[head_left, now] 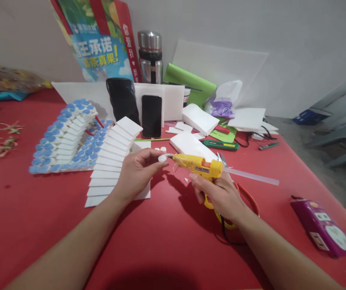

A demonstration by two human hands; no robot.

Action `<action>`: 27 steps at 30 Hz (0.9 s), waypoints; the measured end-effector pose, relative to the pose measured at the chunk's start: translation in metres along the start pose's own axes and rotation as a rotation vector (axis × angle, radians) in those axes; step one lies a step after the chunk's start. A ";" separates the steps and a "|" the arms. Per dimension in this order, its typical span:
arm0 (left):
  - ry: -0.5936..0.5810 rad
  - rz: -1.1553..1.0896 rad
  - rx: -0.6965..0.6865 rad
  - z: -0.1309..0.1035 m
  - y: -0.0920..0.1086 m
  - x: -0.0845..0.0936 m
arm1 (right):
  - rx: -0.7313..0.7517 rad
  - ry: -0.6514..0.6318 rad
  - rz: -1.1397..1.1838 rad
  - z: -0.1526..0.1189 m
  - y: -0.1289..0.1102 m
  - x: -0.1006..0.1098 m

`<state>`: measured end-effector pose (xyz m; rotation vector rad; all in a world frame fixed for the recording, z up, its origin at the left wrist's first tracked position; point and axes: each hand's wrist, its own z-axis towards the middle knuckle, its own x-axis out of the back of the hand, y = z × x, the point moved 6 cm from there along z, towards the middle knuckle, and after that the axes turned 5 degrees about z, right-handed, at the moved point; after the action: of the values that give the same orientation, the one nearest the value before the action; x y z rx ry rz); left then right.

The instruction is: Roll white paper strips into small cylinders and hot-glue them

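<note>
yellow hot-glue gun (198,164) sits clenched in the right hand (221,195), nozzle (170,156) right at a small white coiled disc (162,158), which the left hand (137,171) pinches above the red table (167,241), seemingly to steady it.

The table (167,249) is red all over. At mid-frame I see a yellow glue gun (189,162) with a milky, see-through stick (251,175), and a white disc (162,158) at its tip. Left of centre, the strips (108,164) are white; the model (50,139) beyond them is white dotted with blue. The cutter (221,145) is green and black, the power strip (307,223) at lower right purple with white panels, the bag (103,52) at upper left blue, red and green with white and yellow lettering.
</note>
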<state>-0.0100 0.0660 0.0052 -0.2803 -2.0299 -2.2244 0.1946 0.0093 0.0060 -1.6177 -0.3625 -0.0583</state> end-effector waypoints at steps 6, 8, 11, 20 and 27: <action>0.008 -0.023 0.035 0.001 -0.002 0.000 | -0.009 0.012 -0.009 0.000 0.002 0.001; 0.023 -0.035 0.057 0.001 -0.004 0.002 | -0.004 0.017 -0.007 0.000 0.001 0.002; 0.039 -0.059 0.087 0.002 -0.006 0.003 | -0.002 0.024 -0.017 0.000 0.000 0.002; 0.045 -0.142 0.151 0.002 -0.011 0.004 | 0.006 0.038 0.020 0.001 -0.001 0.002; 0.042 -0.193 0.180 0.004 -0.014 0.003 | 0.039 0.062 0.042 0.003 0.000 0.006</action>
<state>-0.0153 0.0710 -0.0072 -0.0213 -2.3030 -2.1081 0.1999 0.0131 0.0078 -1.5812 -0.2802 -0.0683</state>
